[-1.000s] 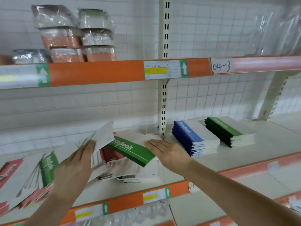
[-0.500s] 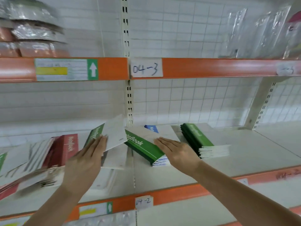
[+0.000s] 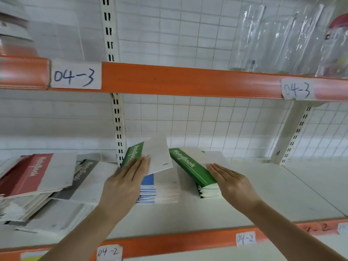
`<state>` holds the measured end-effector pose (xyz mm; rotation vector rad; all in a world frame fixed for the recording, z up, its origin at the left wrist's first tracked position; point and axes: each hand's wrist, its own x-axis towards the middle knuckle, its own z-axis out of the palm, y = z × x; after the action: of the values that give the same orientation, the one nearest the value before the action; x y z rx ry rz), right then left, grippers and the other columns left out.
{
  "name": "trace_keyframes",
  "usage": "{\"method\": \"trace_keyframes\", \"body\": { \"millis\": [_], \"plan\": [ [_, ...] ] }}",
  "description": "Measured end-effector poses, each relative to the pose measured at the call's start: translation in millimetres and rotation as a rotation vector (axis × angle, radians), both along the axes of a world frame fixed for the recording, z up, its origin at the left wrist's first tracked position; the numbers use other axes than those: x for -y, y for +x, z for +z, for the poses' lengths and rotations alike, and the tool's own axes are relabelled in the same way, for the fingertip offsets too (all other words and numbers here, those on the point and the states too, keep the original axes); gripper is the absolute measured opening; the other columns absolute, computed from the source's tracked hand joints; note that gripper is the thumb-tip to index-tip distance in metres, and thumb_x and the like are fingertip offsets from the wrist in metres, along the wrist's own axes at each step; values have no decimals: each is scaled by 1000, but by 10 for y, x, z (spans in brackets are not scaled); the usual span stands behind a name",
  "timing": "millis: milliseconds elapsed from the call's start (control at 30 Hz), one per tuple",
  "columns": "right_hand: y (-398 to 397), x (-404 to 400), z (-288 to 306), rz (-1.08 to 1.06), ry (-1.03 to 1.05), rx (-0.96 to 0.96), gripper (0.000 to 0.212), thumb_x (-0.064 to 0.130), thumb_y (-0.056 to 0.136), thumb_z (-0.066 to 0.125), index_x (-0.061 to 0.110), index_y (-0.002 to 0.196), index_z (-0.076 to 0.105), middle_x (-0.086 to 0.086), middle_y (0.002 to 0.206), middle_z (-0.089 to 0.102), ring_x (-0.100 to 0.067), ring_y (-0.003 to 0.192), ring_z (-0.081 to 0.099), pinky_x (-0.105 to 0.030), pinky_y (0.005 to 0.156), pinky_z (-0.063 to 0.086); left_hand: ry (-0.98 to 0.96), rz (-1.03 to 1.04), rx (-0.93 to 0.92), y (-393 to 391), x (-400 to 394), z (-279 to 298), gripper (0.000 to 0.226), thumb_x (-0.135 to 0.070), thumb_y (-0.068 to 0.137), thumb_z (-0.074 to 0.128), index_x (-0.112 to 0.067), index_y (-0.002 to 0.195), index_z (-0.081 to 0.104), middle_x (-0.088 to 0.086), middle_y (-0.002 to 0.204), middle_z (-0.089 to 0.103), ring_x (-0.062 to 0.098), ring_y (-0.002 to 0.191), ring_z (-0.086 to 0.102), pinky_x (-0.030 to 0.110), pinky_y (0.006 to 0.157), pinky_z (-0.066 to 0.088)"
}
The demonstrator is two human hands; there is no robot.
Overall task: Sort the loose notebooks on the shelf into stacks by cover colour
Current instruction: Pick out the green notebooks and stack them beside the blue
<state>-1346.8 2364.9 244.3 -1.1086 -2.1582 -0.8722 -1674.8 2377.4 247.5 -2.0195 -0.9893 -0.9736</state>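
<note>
— Where are the hands?

— I see the left hand [image 3: 125,182] holding a green-spined notebook [image 3: 148,157] tilted above the blue stack [image 3: 148,189], its fingers laid nearly straight across the cover. The right hand [image 3: 232,183] lies flat, fingers together, on the green stack [image 3: 194,170].

— And the loose ones?

— Red [image 3: 35,174] and grey [image 3: 82,176] notebooks lie jumbled at the left of the shelf [image 3: 282,194], under the "04-3" label [image 3: 75,76].
</note>
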Motion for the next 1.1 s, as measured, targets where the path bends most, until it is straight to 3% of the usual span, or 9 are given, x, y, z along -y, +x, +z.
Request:
{"method": "trace_keyframes", "body": {
  "millis": [333,467,633,700,767,800,867,967,1100],
  "plan": [
    [691,-146,-173,-154,-166,5,51,-6,73,37,1,113,68,-10,109,71,-23,96,70,-33,75,57,-70,-38,-45,790,-130,38,54,5,100,18,0,117,69,13,110,72,24,94,72,32,76,58],
    [713,-216,-193,-210,-258,-15,63,-15,49,76,4,109,72,-7,103,73,-21,90,71,-32,68,59,-116,-53,-65,994,-231,-6,54,3,102,19,-1,114,71,12,109,72,24,93,72,32,76,58],
    [590,-310,-257,-226,-362,0,58,5,42,90,14,98,76,3,91,75,-12,78,72,-23,56,58,-197,-63,-97,1154,-307,-36,57,5,98,16,-2,113,71,12,108,73,24,91,73,32,73,59],
    [515,-355,-260,-259,-457,4,51,24,56,87,19,105,74,7,98,73,-9,86,71,-21,63,58,-207,-82,-95,1208,-360,-71,49,7,89,29,-2,118,67,13,108,72,25,91,73,32,71,59],
    [478,-386,-244,-330,-599,-41,52,48,86,46,24,130,58,8,129,61,-10,119,57,-24,93,50,-230,-112,-91,1261,-385,-90,46,1,81,37,-2,123,57,13,109,72,26,91,73,33,70,60],
    [481,-407,-242,-349,-687,-63,68,55,85,17,27,141,46,10,143,47,-10,133,43,-26,107,38,-244,-126,-90,1284,-392,-98,47,1,79,41,-2,123,55,13,109,72,27,91,73,33,70,60],
    [504,-428,-267,-322,-773,-83,87,61,74,-3,31,148,30,14,153,29,-8,143,23,-25,117,19,-275,-149,-92,1345,-400,-109,55,1,69,54,-3,124,51,13,108,72,27,90,73,33,68,60],
    [540,-406,-247,-288,-856,-107,86,79,75,6,38,149,23,16,156,23,-7,145,13,-27,119,13,-317,-151,-119,1477,-429,-124,62,-1,60,60,-3,122,49,12,106,73,27,88,73,32,64,60],
    [595,-267,-89,-366,-862,-142,62,44,92,37,24,150,26,6,157,22,-11,145,17,-22,115,12,-388,-124,-211,1757,-463,-142,68,-4,55,78,-1,120,59,13,108,72,28,89,73,33,64,61]
  ]
}}
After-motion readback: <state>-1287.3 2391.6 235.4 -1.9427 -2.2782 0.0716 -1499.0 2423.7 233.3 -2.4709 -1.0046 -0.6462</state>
